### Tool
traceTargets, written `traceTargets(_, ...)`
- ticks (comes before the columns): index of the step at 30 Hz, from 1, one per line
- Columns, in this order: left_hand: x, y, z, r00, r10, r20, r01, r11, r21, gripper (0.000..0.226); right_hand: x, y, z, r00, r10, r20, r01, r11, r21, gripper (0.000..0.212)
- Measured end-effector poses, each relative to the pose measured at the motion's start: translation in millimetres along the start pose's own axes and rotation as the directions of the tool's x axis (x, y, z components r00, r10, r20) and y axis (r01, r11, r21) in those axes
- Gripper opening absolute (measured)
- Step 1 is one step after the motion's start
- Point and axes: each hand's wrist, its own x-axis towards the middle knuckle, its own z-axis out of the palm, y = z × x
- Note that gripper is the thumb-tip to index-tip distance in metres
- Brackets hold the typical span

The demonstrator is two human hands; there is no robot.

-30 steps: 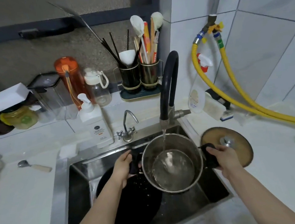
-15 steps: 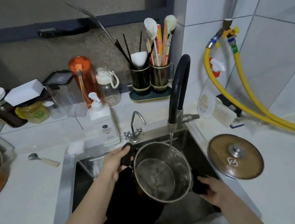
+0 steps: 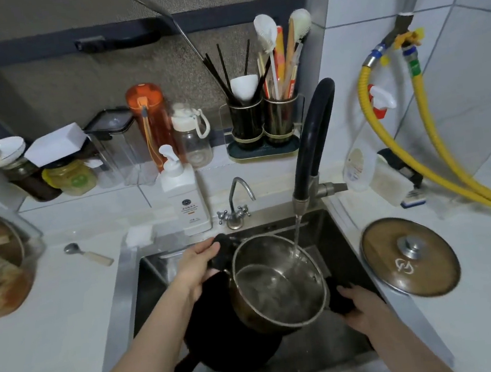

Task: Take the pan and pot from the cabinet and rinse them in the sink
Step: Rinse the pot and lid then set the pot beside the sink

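White countertop (image 3: 57,345), steel sink (image 3: 126,279) set in, glass pot lid (image 3: 410,256) right, spoon (image 3: 88,255) and soap bottle (image 3: 185,203) left

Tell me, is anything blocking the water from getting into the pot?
Nothing visible does. The stream falls straight from the black faucet onto the inner wall of the steel pot, which the left hand and right hand hold tilted by its handles. Its lid sits on the counter.

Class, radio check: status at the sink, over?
Left hand and right hand each grip a pot handle. Pot tilted under running tap. Pan beneath, in sink. Nothing blocking.
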Motion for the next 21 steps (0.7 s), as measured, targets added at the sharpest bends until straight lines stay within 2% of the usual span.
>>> traceTargets(3, 4, -22, -13, 0.993, -0.08, -0.086, 0.083, 0.996, 0.032, 0.03, -4, -29, 6, 0.992, -0.12, 0.047, 0.121, 0.993, -0.01, 0.048)
traceTargets(7, -3, -55, -3, 0.983, -0.169, -0.066, 0.176, 0.979, 0.101, 0.025, -10, -59, 4, 0.95, -0.276, 0.144, 0.29, 0.953, -0.091, 0.048)
traceTargets(10, -5, -73, 4, 0.982, -0.184, -0.046, 0.19, 0.947, 0.258, 0.032, -21, -76, 3, 0.902, -0.388, 0.189, 0.421, 0.887, -0.188, 0.051)
traceTargets(13, -7, -81, 16, 0.98, -0.2, -0.018, 0.192, 0.903, 0.384, 0.035, -41, -95, 0, 0.825, -0.512, 0.239, 0.565, 0.755, -0.332, 0.05)
traceTargets(16, -8, -90, 34, 0.986, -0.165, 0.035, 0.128, 0.87, 0.476, 0.041, -46, -107, -18, 0.766, -0.591, 0.252, 0.622, 0.584, -0.522, 0.047)
traceTargets(18, -6, -89, 44, 0.996, -0.068, 0.065, 0.023, 0.844, 0.536, 0.039, -46, -106, -33, 0.751, -0.624, 0.216, 0.585, 0.476, -0.657, 0.044)
traceTargets(21, -3, -74, 52, 0.987, 0.119, 0.108, -0.16, 0.765, 0.624, 0.038, -44, -94, -50, 0.765, -0.623, 0.164, 0.521, 0.447, -0.727, 0.041)
